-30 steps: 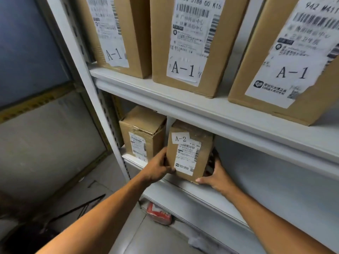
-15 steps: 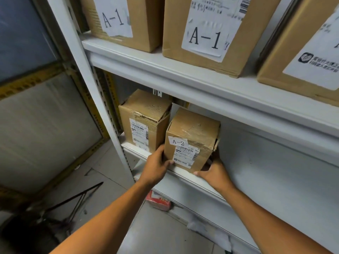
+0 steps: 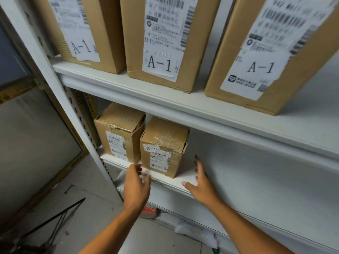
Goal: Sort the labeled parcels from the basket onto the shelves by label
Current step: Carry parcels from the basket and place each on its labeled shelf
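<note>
Standing upright on the white metal lower shelf [image 3: 238,162], the small brown cardboard parcel labelled A-2 [image 3: 163,146] sits beside another small carton [image 3: 119,132]; the left hand [image 3: 136,186] and right hand [image 3: 200,182] hover spread-fingered, touching nothing, above grey floor [image 3: 88,208].

Two bare forearms, no sleeves, no watch, no gloves, no rings seen. Left hand [image 3: 136,187] and right hand [image 3: 201,184] both bare; left-hand fingers [image 3: 138,168] motion-blurred, nails short.
</note>
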